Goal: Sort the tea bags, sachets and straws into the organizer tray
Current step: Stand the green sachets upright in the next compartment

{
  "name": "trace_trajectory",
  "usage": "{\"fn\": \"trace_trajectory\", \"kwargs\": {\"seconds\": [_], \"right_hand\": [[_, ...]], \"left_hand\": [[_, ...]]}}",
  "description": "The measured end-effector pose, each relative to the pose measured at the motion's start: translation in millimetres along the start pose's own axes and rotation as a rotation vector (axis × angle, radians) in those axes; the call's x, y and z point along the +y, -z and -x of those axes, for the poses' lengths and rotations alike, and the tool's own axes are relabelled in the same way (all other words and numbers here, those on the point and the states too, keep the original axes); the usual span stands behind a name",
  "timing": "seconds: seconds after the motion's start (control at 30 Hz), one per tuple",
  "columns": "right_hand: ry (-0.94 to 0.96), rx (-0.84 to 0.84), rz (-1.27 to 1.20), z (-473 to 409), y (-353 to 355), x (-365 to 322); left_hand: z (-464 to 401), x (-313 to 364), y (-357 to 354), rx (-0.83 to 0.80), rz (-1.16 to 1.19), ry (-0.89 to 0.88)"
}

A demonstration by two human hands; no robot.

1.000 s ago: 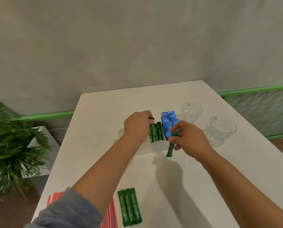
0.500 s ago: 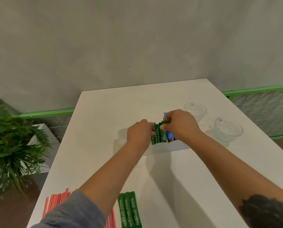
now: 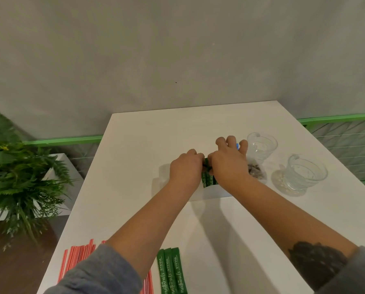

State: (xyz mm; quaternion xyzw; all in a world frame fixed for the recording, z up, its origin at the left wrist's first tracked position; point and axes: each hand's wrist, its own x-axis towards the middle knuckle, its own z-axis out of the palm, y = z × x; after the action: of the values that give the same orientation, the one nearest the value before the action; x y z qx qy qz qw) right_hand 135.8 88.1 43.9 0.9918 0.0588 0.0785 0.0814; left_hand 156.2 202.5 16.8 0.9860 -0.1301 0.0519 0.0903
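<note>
White tabletop [image 3: 147, 145] carries all items. Potted fern [image 3: 18, 177] stands off its left edge. White organizer tray [image 3: 216, 190] sits mid-table, largely covered by both hands. Two glass cups [image 3: 304, 175] stand to its right, near but apart.

Red straws [image 3: 77, 257] lie loose at the near edge; three green sachets [image 3: 172, 272] lie flat just beside them, unsorted.

Left hand [image 3: 185, 168] is curled at the upright green sachets in the tray [image 3: 208, 181]; whether it grips them cannot be told. Right hand [image 3: 230, 162] pinches the top of that bundle.

Assessment: sachets are light, thin and bendable. Take hold near one end and feed them in upright. Straws are light and liable to roll; gather as a bunch.
</note>
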Motion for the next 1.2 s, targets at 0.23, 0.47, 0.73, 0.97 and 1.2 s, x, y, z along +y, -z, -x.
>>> {"fn": "trace_trajectory", "kwargs": {"seconds": [0.23, 0.47, 0.73, 0.97, 1.2], "right_hand": [[-0.024, 0.001, 0.07, -4, -5, -2], [-0.052, 0.005, 0.051, -5, -4, -3], [-0.072, 0.031, 0.035, -5, -3, 0], [-0.073, 0.142, -0.066, 8, 4, 0], [-0.098, 0.25, -0.176, 34, 12, -16]], "left_hand": [[1, 0, 1, -0.014, 0.021, 0.004], [3, 1, 1, 0.009, 0.09, 0.013], [8, 0, 8, 0.058, 0.162, 0.045], [30, -8, 19, 0.104, 0.184, 0.064], [62, -20, 27, 0.081, 0.196, 0.141]]}}
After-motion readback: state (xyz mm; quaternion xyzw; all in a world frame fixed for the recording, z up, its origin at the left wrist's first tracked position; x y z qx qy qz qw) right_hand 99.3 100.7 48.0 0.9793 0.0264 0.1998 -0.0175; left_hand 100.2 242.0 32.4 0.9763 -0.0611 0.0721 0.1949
